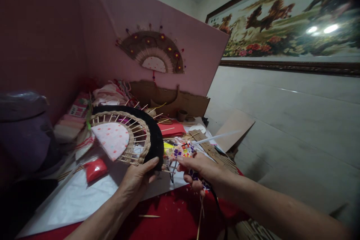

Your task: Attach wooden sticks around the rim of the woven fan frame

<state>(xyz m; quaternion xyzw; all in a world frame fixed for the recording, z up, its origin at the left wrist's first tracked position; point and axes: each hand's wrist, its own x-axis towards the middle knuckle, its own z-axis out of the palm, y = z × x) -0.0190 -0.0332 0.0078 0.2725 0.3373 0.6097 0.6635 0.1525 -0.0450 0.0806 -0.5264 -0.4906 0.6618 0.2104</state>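
Fingers of the left hand (136, 180) pinch a round-topped fan (154, 135); fingers of the right hand (201, 168) wrap around a flowery tool (182, 152)

The left thumb presses on the fan's black edge, near its lower right end. The fan is up over the counter (168, 219). It has thin sticks, a tan woven band and a white middle with dots. The flowery tool is just beside the fan's black edge. A clear rod (218, 136) points away from the tool, and a black cord (219, 208) hangs down below the right hand.

The counter is red, with a big white sheet (75, 195) on it. A shiny red packet (95, 170) sits on the sheet, left of the hands. A little pointy stick (149, 216) lies on the red part, near the front. Red paper (173, 128) and a small brown cup (182, 115) are farther back. Another fan, brown with red and yellow bits (150, 45), is up on the pink board (191, 37).
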